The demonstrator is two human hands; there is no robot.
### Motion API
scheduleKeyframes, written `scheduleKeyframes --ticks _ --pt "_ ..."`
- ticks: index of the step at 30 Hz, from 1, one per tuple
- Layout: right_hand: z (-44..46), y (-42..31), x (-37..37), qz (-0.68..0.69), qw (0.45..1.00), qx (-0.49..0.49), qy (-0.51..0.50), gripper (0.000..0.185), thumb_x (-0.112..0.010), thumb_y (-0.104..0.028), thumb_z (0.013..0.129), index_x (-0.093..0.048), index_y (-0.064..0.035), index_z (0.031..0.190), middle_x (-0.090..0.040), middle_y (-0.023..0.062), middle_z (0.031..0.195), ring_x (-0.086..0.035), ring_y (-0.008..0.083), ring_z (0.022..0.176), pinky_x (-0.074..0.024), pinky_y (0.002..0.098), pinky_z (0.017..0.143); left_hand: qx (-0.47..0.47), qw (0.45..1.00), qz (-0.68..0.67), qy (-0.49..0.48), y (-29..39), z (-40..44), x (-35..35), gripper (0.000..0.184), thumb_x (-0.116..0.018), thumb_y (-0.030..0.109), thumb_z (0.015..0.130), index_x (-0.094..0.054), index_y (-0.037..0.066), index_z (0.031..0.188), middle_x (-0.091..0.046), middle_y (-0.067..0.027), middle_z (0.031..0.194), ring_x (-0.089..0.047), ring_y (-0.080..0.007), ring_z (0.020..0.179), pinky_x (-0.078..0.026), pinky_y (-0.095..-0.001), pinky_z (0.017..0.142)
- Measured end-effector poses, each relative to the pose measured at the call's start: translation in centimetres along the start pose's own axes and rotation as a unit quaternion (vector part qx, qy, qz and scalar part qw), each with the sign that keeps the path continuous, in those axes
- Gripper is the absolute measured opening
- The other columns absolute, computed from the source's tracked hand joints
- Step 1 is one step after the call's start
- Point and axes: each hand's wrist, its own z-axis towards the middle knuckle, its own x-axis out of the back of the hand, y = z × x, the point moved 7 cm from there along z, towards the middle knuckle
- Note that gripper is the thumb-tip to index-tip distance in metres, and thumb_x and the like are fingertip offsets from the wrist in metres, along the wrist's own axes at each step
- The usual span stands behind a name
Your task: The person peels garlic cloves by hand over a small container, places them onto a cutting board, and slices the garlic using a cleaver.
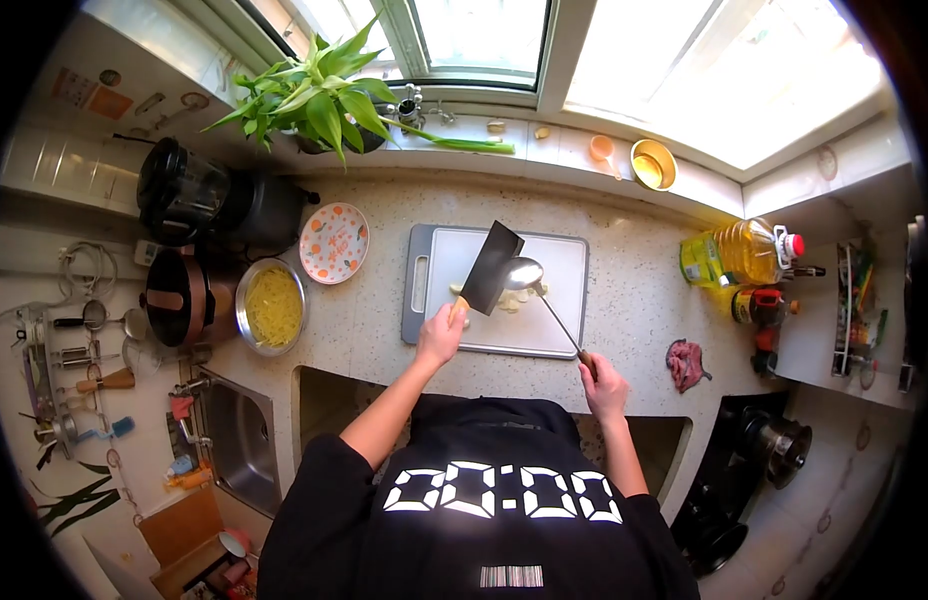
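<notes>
My left hand (440, 338) is closed around the wooden handle of a cleaver (490, 266), its broad dark blade tilted up over the cutting board (559, 322). In my right hand (606, 386) is the dark handle of a metal ladle (525, 272). The ladle's bowl is at the blade's right edge; whether they touch I cannot tell. Beneath them, pale chopped pieces (512, 302), perhaps garlic, lie on the white board, partly hidden by the blade and ladle.
Left of the board are a patterned plate (335, 243) and a metal bowl of yellow shreds (274, 308). At right stand an oil bottle (749, 252), a sauce bottle (757, 306) and a crumpled reddish cloth (688, 365). A sink (242, 440) is at lower left, a stove (729, 480) at lower right.
</notes>
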Motion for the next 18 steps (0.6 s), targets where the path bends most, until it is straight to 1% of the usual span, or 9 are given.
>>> scheduleKeyframes --ticks 5,8,11,18 --pt "-0.3 0.3 -0.2 -0.027 0.999 0.008 -0.017 0.024 -0.072 -0.028 0.092 -0.068 -0.0142 0.111 -0.071 0.0103 0.084 -0.070 0.0313 0.073 -0.0547 0.0409 0.063 0.001 1.000 -0.006 0.012 -0.6 0.2 -0.1 0.043 -0.049 0.048 0.101 -0.061 0.007 0.106 -0.068 -0.0258 0.090 -0.065 -0.0481 0.089 -0.050 -0.0549 0.074" --pt "-0.8 1.6 0.0 0.014 1.000 -0.004 0.002 0.024 -0.072 -0.029 0.092 -0.069 -0.0147 0.111 -0.072 0.0115 0.086 -0.071 0.0318 0.074 -0.0550 0.0409 0.063 0.004 1.000 -0.007 0.012 -1.1 0.4 -0.1 0.043 -0.049 0.048 0.102 -0.062 0.007 0.107 -0.068 -0.0262 0.090 -0.065 -0.0485 0.089 -0.050 -0.0550 0.075" --pt "-0.9 2.0 0.4 0.022 1.000 -0.021 -0.007 0.024 -0.072 -0.030 0.093 -0.069 -0.0152 0.112 -0.072 0.0129 0.088 -0.071 0.0327 0.076 -0.0550 0.0408 0.064 -0.002 1.000 -0.012 0.016 -0.7 0.3 0.2 0.044 -0.049 0.049 0.102 -0.062 0.007 0.106 -0.068 -0.0265 0.090 -0.065 -0.0488 0.089 -0.050 -0.0552 0.075" --pt "0.5 1.4 -0.6 0.038 0.999 -0.035 0.007 0.023 -0.071 -0.030 0.094 -0.067 -0.0145 0.110 -0.070 0.0137 0.084 -0.069 0.0361 0.075 -0.0536 0.0425 0.062 0.006 1.000 -0.004 -0.023 -0.7 0.0 0.2 0.045 -0.049 0.049 0.101 -0.061 0.006 0.102 -0.068 -0.0257 0.087 -0.065 -0.0483 0.087 -0.050 -0.0545 0.072"
